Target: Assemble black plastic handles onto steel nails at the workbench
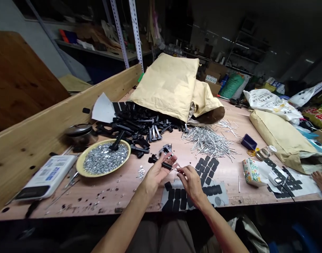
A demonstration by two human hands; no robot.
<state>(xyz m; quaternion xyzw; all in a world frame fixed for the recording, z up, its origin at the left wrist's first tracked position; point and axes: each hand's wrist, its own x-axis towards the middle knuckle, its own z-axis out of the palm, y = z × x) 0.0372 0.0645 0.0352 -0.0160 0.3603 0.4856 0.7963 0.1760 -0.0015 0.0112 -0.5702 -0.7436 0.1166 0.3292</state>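
My left hand (157, 173) is palm up, its fingers partly curled round what looks like a black plastic caliper (166, 165). My right hand (191, 182) pinches a thin metal rod (174, 169) against the caliper's near right end. Whether the rod sits inside it I cannot tell. Just beyond my hands lie a few similar parts (166, 149). A heap of thin metal rods (209, 140) is at the right, and a pile of black calipers (139, 128) at the back. Under my right hand are rows of black rounded pads (176, 198) on a light sheet.
A yellow bowl (83, 173) of small shiny pieces stands left, beside a white scale (47, 177) and a lidded metal pot (81, 135). Large paper sacks (166, 84) lie behind. A patterned box (251, 172) is right; another person's hand (321, 181) rests at the far right edge.
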